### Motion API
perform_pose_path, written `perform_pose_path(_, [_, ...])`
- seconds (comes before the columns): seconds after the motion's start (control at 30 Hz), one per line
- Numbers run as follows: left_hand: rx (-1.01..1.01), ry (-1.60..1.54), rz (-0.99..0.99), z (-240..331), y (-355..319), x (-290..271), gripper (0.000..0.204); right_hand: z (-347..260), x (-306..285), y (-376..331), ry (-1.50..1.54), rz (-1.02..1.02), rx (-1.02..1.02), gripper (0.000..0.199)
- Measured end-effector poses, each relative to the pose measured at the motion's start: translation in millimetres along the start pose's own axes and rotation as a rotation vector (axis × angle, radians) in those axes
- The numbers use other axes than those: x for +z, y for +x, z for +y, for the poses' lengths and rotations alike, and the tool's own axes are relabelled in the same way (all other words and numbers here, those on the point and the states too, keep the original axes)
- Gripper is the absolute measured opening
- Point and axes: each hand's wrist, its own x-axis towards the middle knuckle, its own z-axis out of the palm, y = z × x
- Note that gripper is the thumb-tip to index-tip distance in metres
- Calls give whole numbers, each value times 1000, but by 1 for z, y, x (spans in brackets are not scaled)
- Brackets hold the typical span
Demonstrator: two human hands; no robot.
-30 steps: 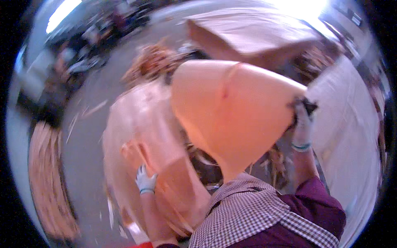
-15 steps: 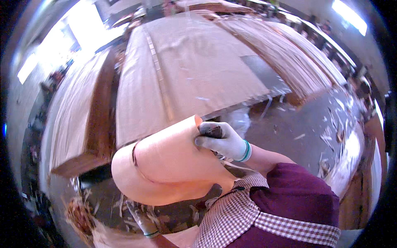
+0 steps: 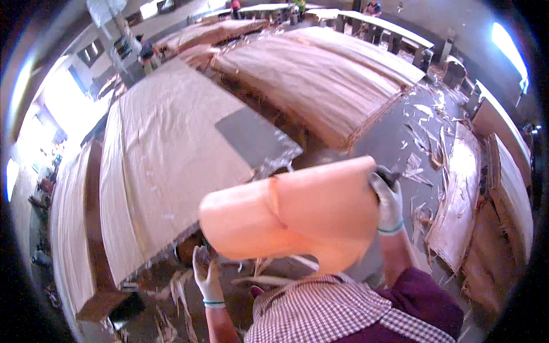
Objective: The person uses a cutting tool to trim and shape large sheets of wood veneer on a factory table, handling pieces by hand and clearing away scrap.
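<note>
A curled sheet of pale orange wood veneer [image 3: 331,197] hangs in front of my body, bent over into a loose roll, with a torn dark-edged slit near its middle. My gloved right hand [image 3: 389,200] grips its right end, thumb on the near face and the other fingers partly hidden behind the edge. Below the sheet's left end, my gloved left hand [image 3: 207,277] is raised and apart from it, fingers open and holding nothing. Both gloves are white with dark, soiled fingertips and green cuffs.
A wide veneer stack [image 3: 171,131] with a grey patch [image 3: 257,137] lies ahead. Another stack [image 3: 74,223] stands left, and a long reddish stack [image 3: 314,80] lies beyond. Scraps [image 3: 420,168] litter the floor at right, near a bundle of strips [image 3: 457,200] and leaning boards [image 3: 509,177].
My view has turned right. The right hand has carried the veneer sheet rightward, and its curl has swung along. My left hand has come up from low down, near the sheet's left end.
</note>
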Motion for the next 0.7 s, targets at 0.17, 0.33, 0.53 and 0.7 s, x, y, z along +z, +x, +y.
perform_pose_path(0.17, [12,59,-131,-24,64,120,45,-20,-110,79,-87,420,-246,25])
perform_pose_path(0.33, [-108,63,-361,-76,142,208,39,-26,-167,131,-258,743,-385,26])
perform_pose_path(0.53, [-74,218,-708,-93,204,327,35,-45,-174,206,-481,701,-520,16])
perform_pose_path(0.7, [178,456,-942,-142,265,395,37,-17,-216,311,-428,602,-448,18])
